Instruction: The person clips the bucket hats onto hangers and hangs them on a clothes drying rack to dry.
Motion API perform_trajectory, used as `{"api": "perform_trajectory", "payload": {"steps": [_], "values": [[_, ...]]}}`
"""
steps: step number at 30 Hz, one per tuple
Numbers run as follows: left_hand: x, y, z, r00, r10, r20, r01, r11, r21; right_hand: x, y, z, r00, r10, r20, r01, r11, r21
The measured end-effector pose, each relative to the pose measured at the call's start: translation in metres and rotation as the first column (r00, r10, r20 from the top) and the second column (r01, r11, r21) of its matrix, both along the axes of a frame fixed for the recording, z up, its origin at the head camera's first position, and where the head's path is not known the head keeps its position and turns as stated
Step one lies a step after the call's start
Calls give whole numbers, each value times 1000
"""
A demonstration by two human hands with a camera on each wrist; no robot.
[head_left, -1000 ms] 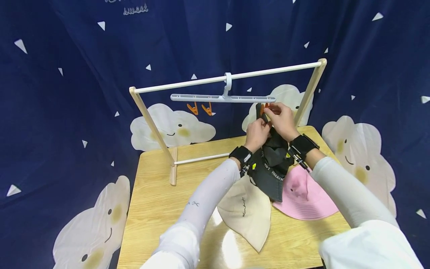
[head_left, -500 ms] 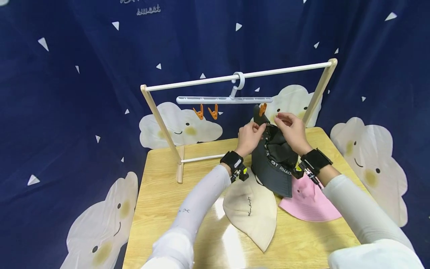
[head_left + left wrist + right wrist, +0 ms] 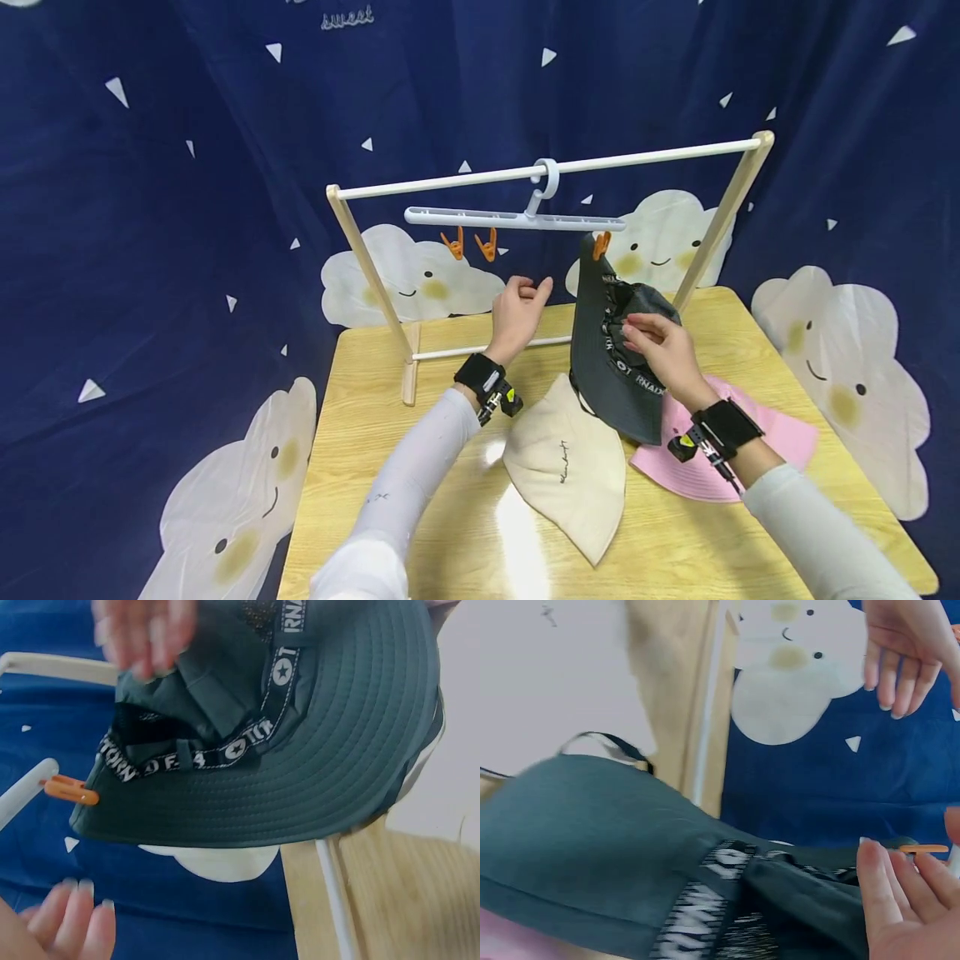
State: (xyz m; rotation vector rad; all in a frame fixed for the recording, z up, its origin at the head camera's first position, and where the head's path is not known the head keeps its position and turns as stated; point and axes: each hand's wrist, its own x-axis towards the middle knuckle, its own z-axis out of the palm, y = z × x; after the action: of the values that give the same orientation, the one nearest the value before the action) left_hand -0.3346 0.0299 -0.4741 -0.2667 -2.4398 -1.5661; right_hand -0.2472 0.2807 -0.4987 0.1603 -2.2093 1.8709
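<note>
A dark grey-green bucket hat (image 3: 592, 350) with a lettered inner band hangs by its brim from an orange clip (image 3: 602, 245) at the right end of a white hanger (image 3: 465, 218). My left hand (image 3: 517, 318) is left of the hat, apart from it, fingers loosely bent around nothing. In front of the hat's crown is my right hand (image 3: 666, 352), its fingers relaxed and holding nothing. The left wrist view shows the hat's inside and the clip (image 3: 71, 790) on its brim edge. In the right wrist view the right fingers (image 3: 900, 885) overlap the hat.
The hanger hooks over the white bar (image 3: 645, 157) of a wooden-sided rack. Two more orange clips, a left one (image 3: 453, 243) and a right one (image 3: 487, 245), hang from it. A cream bucket hat (image 3: 566, 475) and a pink bucket hat (image 3: 780, 425) lie on the wooden table (image 3: 360, 467).
Both hands have come away from the clip and brim: the left moved left, the right moved down. The dark hat now hangs from the clip on its own.
</note>
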Motion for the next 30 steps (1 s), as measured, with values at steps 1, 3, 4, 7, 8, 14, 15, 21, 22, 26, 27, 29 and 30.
{"api": "perform_trajectory", "payload": {"steps": [1, 3, 4, 7, 8, 14, 15, 21, 22, 26, 27, 29, 30], "values": [[1, -4, 1, 1000, 22, 6, -22, 1000, 8, 4, -2, -5, 1000, 13, 10, -13, 1000, 6], [2, -12, 5, 997, 72, 16, -72, 997, 15, 11, -5, -16, 998, 43, 37, -44, 999, 13], [2, -16, 7, 995, 96, 20, -96, 995, 21, 15, -7, -21, 997, 58, 54, -59, 998, 18], [1, -23, 14, 989, 146, 22, -146, 989, 37, 22, -13, -37, 991, 94, 97, -97, 995, 30], [0, -25, 16, 987, 157, 19, -158, 987, 39, 24, -16, -41, 989, 104, 109, -108, 994, 31], [-8, -35, 28, 986, 167, -5, -166, 982, 84, 25, -31, -64, 980, 108, 167, -130, 983, 129], [-8, -36, 30, 987, 160, -6, -159, 983, 94, 24, -34, -68, 980, 106, 169, -133, 979, 154], [-12, -41, 37, 995, 95, -7, -94, 992, 81, 10, -45, -87, 977, 116, 181, -165, 944, 287], [-13, -41, 38, 997, 82, -10, -81, 994, 76, 7, -47, -88, 975, 118, 186, -173, 935, 310], [-15, -42, 43, 998, 49, -25, -48, 997, 67, -13, -53, -94, 969, 143, 200, -215, 886, 411], [-16, -42, 44, 998, 49, -27, -47, 997, 66, -18, -55, -95, 966, 155, 208, -233, 870, 434], [-17, -41, 46, 998, 58, -24, -57, 997, 56, -28, -59, -96, 959, 182, 215, -267, 833, 485], [-17, -41, 46, 998, 66, -23, -65, 997, 48, -32, -62, -97, 956, 199, 218, -285, 809, 514]]}}
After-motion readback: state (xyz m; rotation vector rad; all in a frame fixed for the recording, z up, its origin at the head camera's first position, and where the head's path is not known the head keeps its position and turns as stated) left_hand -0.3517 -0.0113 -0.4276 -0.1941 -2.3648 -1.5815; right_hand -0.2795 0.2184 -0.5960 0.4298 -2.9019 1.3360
